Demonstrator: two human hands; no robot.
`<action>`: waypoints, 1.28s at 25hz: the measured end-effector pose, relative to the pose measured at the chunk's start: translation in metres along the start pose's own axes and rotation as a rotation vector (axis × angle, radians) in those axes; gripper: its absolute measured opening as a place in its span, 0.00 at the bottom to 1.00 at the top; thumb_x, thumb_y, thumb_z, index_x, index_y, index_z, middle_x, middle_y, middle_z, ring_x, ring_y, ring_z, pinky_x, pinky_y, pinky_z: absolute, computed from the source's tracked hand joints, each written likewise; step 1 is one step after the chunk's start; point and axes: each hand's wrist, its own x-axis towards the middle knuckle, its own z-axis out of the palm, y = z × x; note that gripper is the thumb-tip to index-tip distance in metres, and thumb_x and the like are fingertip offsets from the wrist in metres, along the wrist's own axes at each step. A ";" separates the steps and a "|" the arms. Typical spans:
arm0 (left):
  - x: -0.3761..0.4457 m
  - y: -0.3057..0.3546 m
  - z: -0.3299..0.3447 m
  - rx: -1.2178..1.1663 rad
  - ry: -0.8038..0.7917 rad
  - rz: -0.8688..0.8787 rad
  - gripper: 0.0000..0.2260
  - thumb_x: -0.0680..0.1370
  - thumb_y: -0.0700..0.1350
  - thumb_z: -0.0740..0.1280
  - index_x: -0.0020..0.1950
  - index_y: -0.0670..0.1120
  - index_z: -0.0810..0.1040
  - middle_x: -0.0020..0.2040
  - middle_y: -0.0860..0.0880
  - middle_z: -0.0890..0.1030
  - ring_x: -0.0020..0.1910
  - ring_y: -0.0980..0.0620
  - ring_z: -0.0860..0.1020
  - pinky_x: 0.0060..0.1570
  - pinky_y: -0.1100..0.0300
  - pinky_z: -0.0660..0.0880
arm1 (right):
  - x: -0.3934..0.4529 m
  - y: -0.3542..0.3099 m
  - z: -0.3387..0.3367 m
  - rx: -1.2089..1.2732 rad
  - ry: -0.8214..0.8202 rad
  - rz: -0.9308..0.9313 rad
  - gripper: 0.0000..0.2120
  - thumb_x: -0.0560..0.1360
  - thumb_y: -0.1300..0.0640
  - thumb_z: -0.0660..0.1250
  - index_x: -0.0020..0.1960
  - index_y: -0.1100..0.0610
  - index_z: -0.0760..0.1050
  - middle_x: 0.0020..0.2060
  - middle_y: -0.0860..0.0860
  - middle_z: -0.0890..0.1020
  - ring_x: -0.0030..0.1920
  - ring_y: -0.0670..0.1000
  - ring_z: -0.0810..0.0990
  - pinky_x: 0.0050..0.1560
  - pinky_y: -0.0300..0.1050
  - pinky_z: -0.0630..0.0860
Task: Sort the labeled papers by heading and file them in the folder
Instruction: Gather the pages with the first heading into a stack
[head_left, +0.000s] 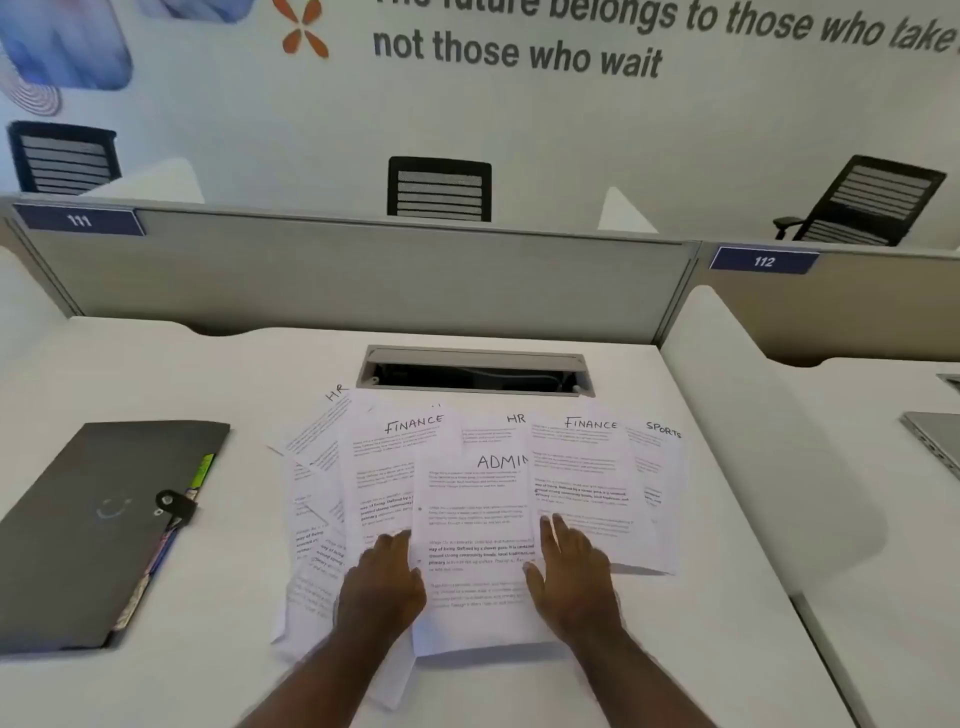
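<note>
Both hands, left hand (384, 577) and right hand (571, 566), press flat-fingered on papers (478, 519) covering white desk (156, 374).

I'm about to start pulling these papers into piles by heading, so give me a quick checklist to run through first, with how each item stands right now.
1. Headings readable: not ok. FINANCE, a second FINANCE, HR, SPORTS and ADMIN show; sheets at the left are mostly covered.
2. Papers flat on the desk: ok, though overlapping.
3. Both hands free: ok. Left hand and right hand lie flat on the sheets, gripping nothing.
4. Folder ready: not ok, it lies closed at the left.
5. Sheet count per heading: cannot tell.
</note>
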 end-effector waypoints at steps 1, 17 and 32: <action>0.001 0.000 0.002 -0.045 -0.028 -0.052 0.24 0.80 0.52 0.60 0.77 0.51 0.64 0.73 0.51 0.72 0.69 0.47 0.74 0.68 0.49 0.70 | 0.000 0.002 0.005 0.037 -0.023 0.002 0.29 0.71 0.42 0.55 0.63 0.58 0.78 0.60 0.57 0.81 0.55 0.59 0.82 0.48 0.58 0.81; -0.002 0.018 0.004 -0.958 -0.139 -0.425 0.04 0.81 0.38 0.64 0.52 0.40 0.78 0.54 0.43 0.84 0.52 0.44 0.83 0.49 0.48 0.82 | 0.010 0.034 0.015 -0.071 0.004 -0.132 0.30 0.50 0.47 0.81 0.52 0.53 0.84 0.48 0.53 0.86 0.36 0.54 0.82 0.29 0.52 0.76; 0.000 -0.007 -0.052 -1.346 -0.206 -0.353 0.14 0.78 0.37 0.58 0.61 0.42 0.77 0.54 0.38 0.85 0.44 0.40 0.83 0.38 0.51 0.81 | 0.014 -0.009 -0.013 0.708 -0.134 0.121 0.26 0.73 0.40 0.66 0.68 0.45 0.67 0.59 0.44 0.78 0.56 0.49 0.78 0.52 0.51 0.81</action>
